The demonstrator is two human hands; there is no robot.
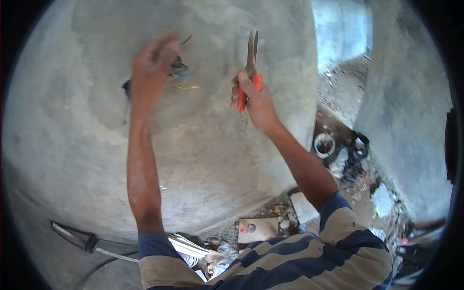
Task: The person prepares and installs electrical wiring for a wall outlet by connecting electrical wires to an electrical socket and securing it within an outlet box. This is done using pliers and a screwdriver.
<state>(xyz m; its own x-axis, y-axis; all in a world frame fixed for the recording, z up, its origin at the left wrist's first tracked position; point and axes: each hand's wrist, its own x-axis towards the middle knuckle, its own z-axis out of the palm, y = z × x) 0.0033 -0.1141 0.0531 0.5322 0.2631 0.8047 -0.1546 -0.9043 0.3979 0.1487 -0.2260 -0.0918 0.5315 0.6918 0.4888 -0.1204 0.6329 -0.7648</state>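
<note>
My right hand (255,99) is wrapped round a pair of scissors (251,55) with red handles. Their blades point up and are slightly apart, in front of the concrete wall. My left hand (154,67), smeared by motion, is closed with its fingers curled at a dark wire (187,39), whose end sticks out past the fingertips. Below those fingers, a blue wire (183,75) and a yellow-green wire (187,87) with a bare-looking tip come out of the wall. A black box or bundle (127,89) beside the wrist is mostly hidden by my left hand.
The grey concrete wall (217,159) fills most of the view, with an opening at its right. Rubble, a white coil (324,145), a piece of cardboard (258,230) and a white slab (304,208) lie on the floor. A metal bar (116,253) is at lower left.
</note>
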